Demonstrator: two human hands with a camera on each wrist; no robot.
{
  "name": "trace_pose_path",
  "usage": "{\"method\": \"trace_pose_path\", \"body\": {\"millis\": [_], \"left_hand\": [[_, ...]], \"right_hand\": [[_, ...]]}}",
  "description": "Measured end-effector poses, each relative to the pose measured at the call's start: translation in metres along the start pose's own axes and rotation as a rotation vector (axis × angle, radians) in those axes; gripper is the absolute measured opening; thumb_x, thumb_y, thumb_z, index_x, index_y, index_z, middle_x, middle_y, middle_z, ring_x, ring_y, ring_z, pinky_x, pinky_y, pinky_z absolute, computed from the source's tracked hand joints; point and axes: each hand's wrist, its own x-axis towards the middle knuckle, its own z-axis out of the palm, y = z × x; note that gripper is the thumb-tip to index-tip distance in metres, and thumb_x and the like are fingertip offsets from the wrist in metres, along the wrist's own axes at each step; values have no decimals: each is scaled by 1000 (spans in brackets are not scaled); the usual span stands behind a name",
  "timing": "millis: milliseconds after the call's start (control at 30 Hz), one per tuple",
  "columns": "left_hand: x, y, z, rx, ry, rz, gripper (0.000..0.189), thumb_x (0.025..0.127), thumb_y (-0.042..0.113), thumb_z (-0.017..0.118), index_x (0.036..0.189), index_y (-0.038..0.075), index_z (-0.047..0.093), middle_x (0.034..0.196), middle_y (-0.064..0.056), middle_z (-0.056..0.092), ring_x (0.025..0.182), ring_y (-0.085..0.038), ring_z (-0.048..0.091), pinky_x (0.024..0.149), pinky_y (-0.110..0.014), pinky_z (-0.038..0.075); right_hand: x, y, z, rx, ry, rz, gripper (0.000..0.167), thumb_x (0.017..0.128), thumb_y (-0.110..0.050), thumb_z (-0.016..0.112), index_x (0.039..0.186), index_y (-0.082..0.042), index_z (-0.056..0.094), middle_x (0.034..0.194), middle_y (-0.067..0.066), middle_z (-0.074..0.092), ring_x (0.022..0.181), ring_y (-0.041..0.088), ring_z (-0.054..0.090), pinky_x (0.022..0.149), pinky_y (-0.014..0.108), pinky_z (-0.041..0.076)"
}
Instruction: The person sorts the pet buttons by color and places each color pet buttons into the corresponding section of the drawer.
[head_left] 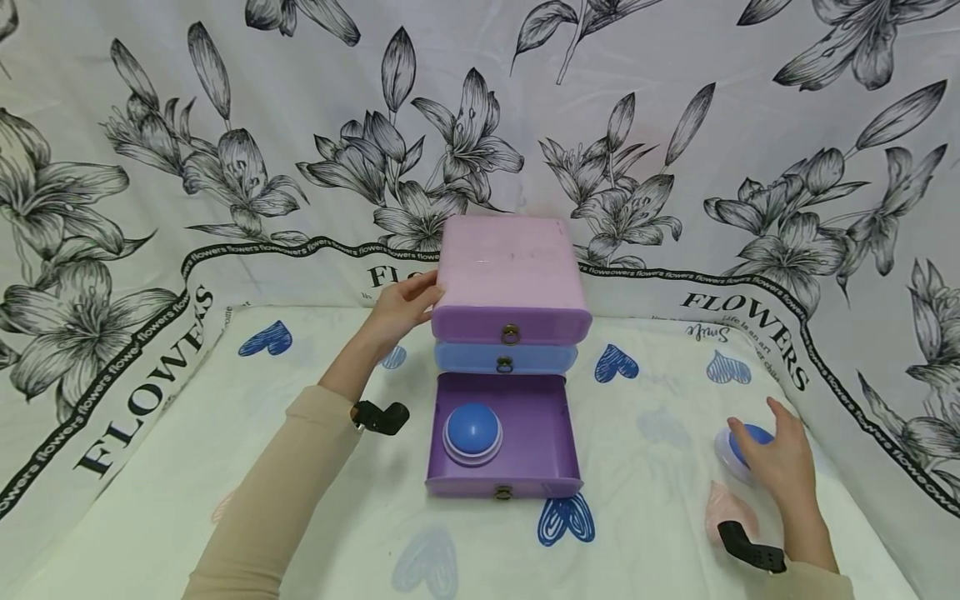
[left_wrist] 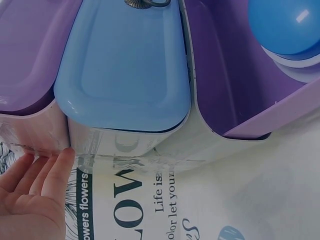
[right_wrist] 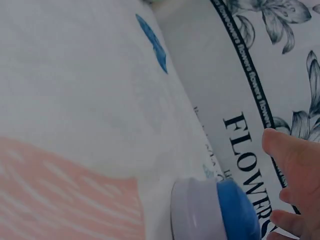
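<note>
A small three-tier drawer cabinet (head_left: 513, 262) with a pink top stands at the centre. Its bottom purple drawer (head_left: 540, 425) is pulled out, while the blue drawer (left_wrist: 125, 65) and top purple drawer (head_left: 472, 325) are closed. Inside the bottom drawer, toward its left side, sits a round white-based thing with a blue dome (head_left: 472, 428). With extended fingers, my left hand (head_left: 397, 312) touches the cabinet's upper left side. A similar blue-domed round thing (right_wrist: 237, 212) rests on the cloth at the right. Over it hovers my right hand (head_left: 787, 458), fingers spread, apart from the dome.
A white cloth with printed hearts (head_left: 337, 492) covers the surface. Behind it rises a curtain (head_left: 360, 75) with flower drawings and lettering. Each wrist carries a black camera mount, one on the left wrist (head_left: 381, 418) and one on the right wrist (head_left: 750, 550).
</note>
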Motion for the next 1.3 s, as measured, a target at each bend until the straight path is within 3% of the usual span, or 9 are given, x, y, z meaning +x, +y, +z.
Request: {"method": "trace_pose_path", "body": {"millis": [233, 500, 867, 1300], "left_hand": [[-1, 1, 0, 10, -3, -6, 54, 94, 26, 53, 143, 11, 34, 143, -9, 40, 126, -22, 44, 100, -34, 44], [-1, -1, 0, -2, -3, -5, 53, 95, 25, 52, 143, 11, 35, 141, -9, 42, 125, -22, 45, 100, -32, 45], [-1, 0, 0, 3, 1, -2, 53, 95, 25, 52, 143, 10, 35, 142, -10, 41, 126, -23, 44, 100, -34, 44], [-1, 0, -1, -7, 2, 1, 53, 95, 25, 52, 142, 10, 36, 142, -10, 40, 126, -23, 45, 99, -33, 45]], "right_hand": [[-1, 19, 5, -30, -64, 91, 87, 90, -42, 52, 144, 8, 4, 139, 41, 15, 126, 57, 19, 100, 70, 21], [-6, 24, 9, -45, -110, 170, 92, 89, -45, 50, 143, 11, 1, 138, 43, 14, 125, 58, 20, 100, 69, 23], [-10, 25, 13, -39, -54, 178, 87, 87, -44, 55, 138, 16, 17, 131, 42, 29, 116, 55, 33, 96, 67, 30], [-11, 22, 11, -54, -41, 165, 86, 86, -46, 57, 137, 15, 22, 129, 41, 31, 114, 55, 35, 93, 67, 32]]}}
